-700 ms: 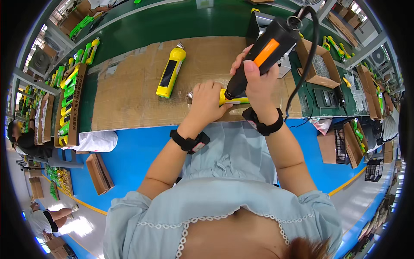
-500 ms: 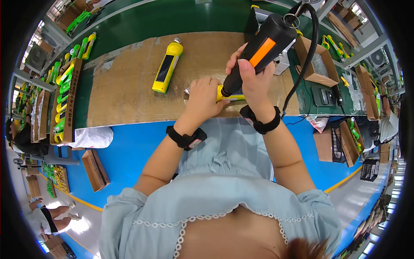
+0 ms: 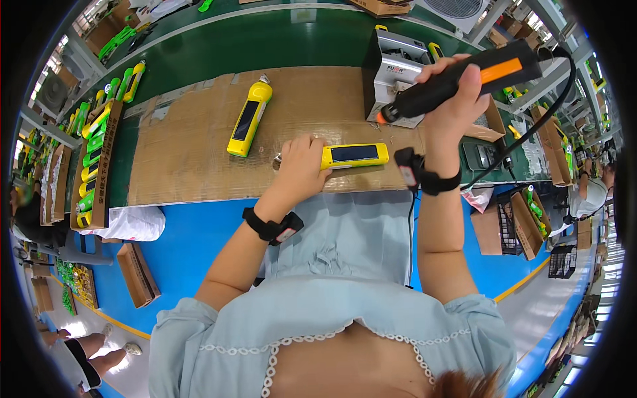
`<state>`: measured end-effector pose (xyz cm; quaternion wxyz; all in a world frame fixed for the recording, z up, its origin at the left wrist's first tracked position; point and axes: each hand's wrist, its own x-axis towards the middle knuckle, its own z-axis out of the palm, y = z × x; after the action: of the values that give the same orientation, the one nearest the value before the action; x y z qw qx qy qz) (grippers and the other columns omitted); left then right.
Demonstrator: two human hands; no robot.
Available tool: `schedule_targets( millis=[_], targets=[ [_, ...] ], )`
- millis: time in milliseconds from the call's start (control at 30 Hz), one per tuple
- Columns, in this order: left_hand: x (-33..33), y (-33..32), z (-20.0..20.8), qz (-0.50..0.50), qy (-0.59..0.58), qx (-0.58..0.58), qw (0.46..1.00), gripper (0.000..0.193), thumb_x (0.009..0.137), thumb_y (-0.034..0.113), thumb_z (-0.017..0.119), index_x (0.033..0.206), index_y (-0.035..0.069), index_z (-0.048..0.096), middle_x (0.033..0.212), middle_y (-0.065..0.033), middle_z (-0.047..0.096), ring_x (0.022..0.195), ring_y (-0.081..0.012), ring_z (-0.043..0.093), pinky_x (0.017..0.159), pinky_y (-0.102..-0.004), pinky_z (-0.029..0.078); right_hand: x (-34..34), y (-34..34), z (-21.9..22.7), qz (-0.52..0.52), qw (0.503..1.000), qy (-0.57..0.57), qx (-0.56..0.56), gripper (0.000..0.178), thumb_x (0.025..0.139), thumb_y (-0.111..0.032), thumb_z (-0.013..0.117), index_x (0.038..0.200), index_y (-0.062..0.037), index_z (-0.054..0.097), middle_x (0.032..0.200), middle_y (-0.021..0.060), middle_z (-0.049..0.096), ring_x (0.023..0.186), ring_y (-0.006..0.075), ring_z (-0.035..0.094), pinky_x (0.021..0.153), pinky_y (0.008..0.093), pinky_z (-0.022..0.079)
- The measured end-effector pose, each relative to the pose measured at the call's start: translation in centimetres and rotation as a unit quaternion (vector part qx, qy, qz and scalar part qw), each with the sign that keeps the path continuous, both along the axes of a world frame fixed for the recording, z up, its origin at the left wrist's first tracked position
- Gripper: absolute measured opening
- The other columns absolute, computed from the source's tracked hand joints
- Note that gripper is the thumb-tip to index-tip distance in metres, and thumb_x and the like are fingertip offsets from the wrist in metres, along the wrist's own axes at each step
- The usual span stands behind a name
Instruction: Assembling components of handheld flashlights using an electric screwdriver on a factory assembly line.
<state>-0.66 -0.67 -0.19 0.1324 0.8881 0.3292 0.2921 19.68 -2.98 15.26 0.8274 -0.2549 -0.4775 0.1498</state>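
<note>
My left hand (image 3: 300,167) is closed around one end of a yellow flashlight (image 3: 355,155) that lies flat on the cardboard sheet, its dark panel facing up. In my right hand (image 3: 454,116) is a black electric screwdriver (image 3: 424,97) with an orange stripe. It is tilted, its orange-ringed tip in front of a grey metal screw feeder box (image 3: 398,66). Whether the tip touches the box I cannot tell. Another yellow flashlight (image 3: 249,119) with a dark panel lies farther back, left of my left hand.
Cardboard (image 3: 179,146) covers part of the green bench (image 3: 265,46). At the left edge, a long carton (image 3: 106,166) holds yellow and green flashlights. The screwdriver's black cable (image 3: 554,113) hangs at the right, near an open carton (image 3: 492,123) and a dark device (image 3: 479,156).
My right hand has lifted the screwdriver off the flashlight and swung it right and away, to the feeder box. My left hand still holds the flashlight, whose panel is now uncovered.
</note>
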Motion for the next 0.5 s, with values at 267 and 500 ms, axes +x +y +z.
schedule_targets(
  millis=[267, 500],
  targets=[
    [-0.1, -0.3, 0.8, 0.015, 0.039, 0.006, 0.999, 0.050, 0.067, 0.012, 0.072, 0.112, 0.005, 0.051, 0.105, -0.0155, 0.049, 0.106, -0.0332, 0.045, 0.091, -0.0441, 0.032, 7.6, 6.6, -1.6, -0.150, 0.985, -0.052, -0.067, 0.025, 0.082, -0.012, 0.070, 0.086, -0.0001, 0.049, 0.065, 0.0067, 0.059, 0.050, 0.0125, 0.056, 0.048, 0.0241, 0.045],
    [-0.2, -0.3, 0.6, 0.039, 0.062, 0.008, 0.997, 0.052, 0.067, 0.013, 0.072, 0.113, 0.004, 0.050, 0.106, -0.0158, 0.048, 0.108, -0.0333, 0.043, 0.100, -0.0510, 0.026, 5.7, 6.3, -2.5, -0.129, 0.975, -0.140, -0.119, 0.022, 0.082, -0.013, 0.070, 0.082, -0.0009, 0.051, 0.063, 0.0047, 0.059, 0.052, 0.0110, 0.056, 0.048, 0.0233, 0.044]
  ],
)
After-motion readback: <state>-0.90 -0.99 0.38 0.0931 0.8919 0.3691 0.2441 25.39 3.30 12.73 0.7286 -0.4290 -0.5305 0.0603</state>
